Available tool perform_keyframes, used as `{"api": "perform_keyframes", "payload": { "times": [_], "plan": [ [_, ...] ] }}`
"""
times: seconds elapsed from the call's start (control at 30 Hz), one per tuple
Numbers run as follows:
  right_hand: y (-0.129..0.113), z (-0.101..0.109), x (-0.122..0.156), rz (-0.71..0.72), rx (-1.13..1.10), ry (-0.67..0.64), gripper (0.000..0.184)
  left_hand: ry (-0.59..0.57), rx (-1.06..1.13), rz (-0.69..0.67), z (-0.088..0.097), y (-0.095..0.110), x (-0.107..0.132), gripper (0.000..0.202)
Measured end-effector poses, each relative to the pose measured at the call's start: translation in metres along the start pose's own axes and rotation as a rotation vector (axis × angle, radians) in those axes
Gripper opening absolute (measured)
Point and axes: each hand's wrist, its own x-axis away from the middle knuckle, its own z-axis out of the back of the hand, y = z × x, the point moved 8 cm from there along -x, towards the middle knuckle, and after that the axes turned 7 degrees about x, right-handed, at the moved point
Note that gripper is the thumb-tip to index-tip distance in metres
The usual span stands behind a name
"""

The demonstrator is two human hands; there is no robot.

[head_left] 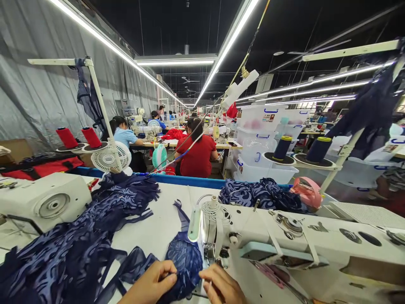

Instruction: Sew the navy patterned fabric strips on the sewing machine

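Observation:
My left hand [154, 282] pinches a piece of dark blue patterned fabric [184, 262] at the bottom of the head view. My right hand [222, 286] presses on the same piece right beside the needle area [209, 252] of a white sewing machine [303, 249], fingers curled on the cloth. The fabric lies under the machine's head. A large pile of the same blue fabric pieces [85, 236] spreads over the white table to the left of my hands.
Another white machine [44, 200] stands at the left. Red thread spools [79, 137] and a small white fan [109, 158] sit behind it. Blue spools [300, 150], more blue fabric [259, 193] and white bins [262, 139] are at the right. Co-workers [198, 150] sew ahead.

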Motion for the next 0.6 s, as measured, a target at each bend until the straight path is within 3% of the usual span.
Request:
{"api": "perform_keyframes", "payload": {
  "times": [0.17,0.37,0.6],
  "plan": [
    [-0.013,-0.02,-0.012,-0.17,-0.243,-0.127,0.022,-0.052,0.005,-0.004,-0.011,-0.006,0.006,0.041],
    [-0.001,-0.045,-0.015,-0.381,-0.44,-0.185,0.02,-0.074,-0.088,-0.008,-0.017,-0.02,0.006,0.035],
    [-0.003,-0.051,-0.008,-0.384,-0.531,-0.197,0.013,-0.097,-0.135,-0.038,-0.026,-0.022,0.009,0.03]
  ]
}}
